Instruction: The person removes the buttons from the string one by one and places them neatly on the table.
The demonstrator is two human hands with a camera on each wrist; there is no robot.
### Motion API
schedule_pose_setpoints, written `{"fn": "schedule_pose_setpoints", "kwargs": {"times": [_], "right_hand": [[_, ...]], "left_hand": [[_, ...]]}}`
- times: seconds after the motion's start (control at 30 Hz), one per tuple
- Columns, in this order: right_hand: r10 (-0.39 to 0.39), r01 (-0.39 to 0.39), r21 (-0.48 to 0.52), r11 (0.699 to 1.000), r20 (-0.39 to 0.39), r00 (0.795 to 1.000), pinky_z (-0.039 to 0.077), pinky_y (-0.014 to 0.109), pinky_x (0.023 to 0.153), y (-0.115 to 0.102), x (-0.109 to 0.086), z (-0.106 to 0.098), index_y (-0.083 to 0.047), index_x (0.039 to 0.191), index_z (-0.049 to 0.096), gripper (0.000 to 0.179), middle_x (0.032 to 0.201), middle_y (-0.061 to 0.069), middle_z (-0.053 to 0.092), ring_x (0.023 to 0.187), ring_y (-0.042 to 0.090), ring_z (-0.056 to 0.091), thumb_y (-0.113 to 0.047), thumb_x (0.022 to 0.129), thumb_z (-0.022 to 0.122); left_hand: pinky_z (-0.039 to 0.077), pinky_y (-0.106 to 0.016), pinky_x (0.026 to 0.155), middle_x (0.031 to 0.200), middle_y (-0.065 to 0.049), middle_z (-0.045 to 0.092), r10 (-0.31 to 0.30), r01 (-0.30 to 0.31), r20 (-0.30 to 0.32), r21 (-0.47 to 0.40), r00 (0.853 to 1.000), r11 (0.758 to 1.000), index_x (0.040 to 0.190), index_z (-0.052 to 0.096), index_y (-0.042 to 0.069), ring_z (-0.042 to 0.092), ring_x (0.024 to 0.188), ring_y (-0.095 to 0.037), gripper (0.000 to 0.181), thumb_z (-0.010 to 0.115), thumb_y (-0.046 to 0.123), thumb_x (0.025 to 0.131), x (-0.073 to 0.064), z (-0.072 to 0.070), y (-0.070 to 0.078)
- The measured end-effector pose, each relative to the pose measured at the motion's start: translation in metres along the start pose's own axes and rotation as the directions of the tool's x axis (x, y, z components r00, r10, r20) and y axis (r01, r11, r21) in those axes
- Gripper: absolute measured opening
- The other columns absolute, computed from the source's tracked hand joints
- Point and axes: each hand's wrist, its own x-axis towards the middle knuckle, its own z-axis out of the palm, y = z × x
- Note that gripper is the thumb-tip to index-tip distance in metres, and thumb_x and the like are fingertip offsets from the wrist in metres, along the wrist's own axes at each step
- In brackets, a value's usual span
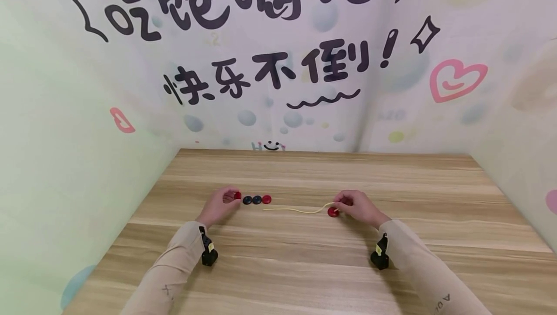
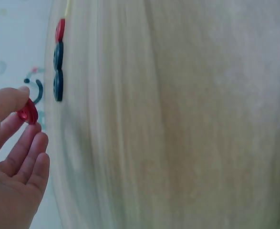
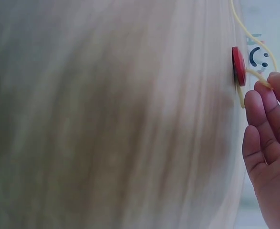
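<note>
My left hand [image 1: 221, 205] pinches a red button [image 2: 28, 112] between thumb and fingertips, at the left end of a short row on the table. That row holds two dark blue buttons [image 1: 252, 200] and one red button [image 1: 267, 199], set edge to edge. Over to the right, my right hand [image 1: 358, 207] pinches a pale yellow cord [image 3: 260, 78] between thumb and finger. The cord runs through another red button [image 3: 240, 67], which hangs beside the fingertips, with a short tail out its other face. The cord's long end trails left across the wood toward the row.
The wood-grain table [image 1: 287, 266] meets a printed cloth backdrop [image 1: 261, 126] at its far edge. A small black camera is strapped at each sleeve cuff, the left camera [image 1: 209, 252] and the right camera [image 1: 380, 256].
</note>
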Motion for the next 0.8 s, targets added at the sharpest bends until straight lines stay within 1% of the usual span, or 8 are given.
{"fn": "schedule_pose_setpoints", "kwargs": {"times": [0.1,0.23,0.37,0.57,0.8], "right_hand": [[0.016,-0.016,-0.002,1.000,0.002,1.000,0.040,0.022,0.057,0.000,0.000,0.001,-0.006,0.082,0.062,0.005,0.073,-0.002,0.057,0.066,0.012,0.046,-0.011,0.084,0.060],[0.000,0.000,0.015,1.000,-0.002,1.000,0.040,0.022,0.056,-0.001,0.000,0.001,-0.006,0.082,0.062,0.004,0.074,0.000,0.059,0.065,0.012,0.046,-0.008,0.084,0.060],[-0.008,0.008,0.030,1.000,-0.008,1.000,0.040,0.021,0.055,-0.001,0.002,0.001,-0.005,0.081,0.062,0.005,0.073,0.000,0.059,0.064,0.011,0.046,-0.009,0.084,0.060],[0.002,-0.002,0.036,0.999,0.006,1.000,0.040,0.022,0.056,-0.002,0.003,0.001,-0.006,0.082,0.061,0.005,0.074,0.000,0.060,0.065,0.012,0.048,-0.010,0.084,0.060],[0.011,-0.011,0.039,0.999,0.017,1.000,0.040,0.022,0.055,-0.003,0.002,0.001,-0.006,0.084,0.061,0.004,0.074,0.001,0.059,0.065,0.013,0.047,-0.010,0.084,0.060]], "left_hand": [[0.044,-0.039,0.079,0.096,-0.013,0.060,0.012,-0.012,-0.013,0.026,1.000,1.000,0.108,0.057,-0.003,0.055,0.088,-0.026,0.030,0.062,0.008,0.081,0.002,0.000,-0.005],[0.044,-0.040,0.078,0.096,-0.016,0.060,0.035,-0.034,-0.021,0.057,0.999,0.998,0.105,0.059,-0.006,0.055,0.086,-0.028,0.028,0.063,0.004,0.079,0.006,0.003,-0.009],[0.044,-0.040,0.077,0.096,-0.016,0.061,0.031,-0.029,-0.023,0.081,0.999,0.996,0.103,0.061,-0.005,0.055,0.087,-0.027,0.026,0.064,0.003,0.078,0.009,0.007,-0.013],[0.045,-0.039,0.076,0.093,-0.015,0.062,0.037,-0.035,-0.023,0.076,0.999,0.996,0.100,0.062,-0.006,0.056,0.085,-0.026,0.023,0.064,0.001,0.077,0.012,0.011,-0.018],[0.045,-0.039,0.075,0.093,-0.017,0.062,0.068,-0.067,-0.008,0.071,0.998,0.995,0.100,0.061,-0.008,0.056,0.084,-0.026,0.024,0.064,-0.001,0.077,0.014,0.011,-0.019]]}}
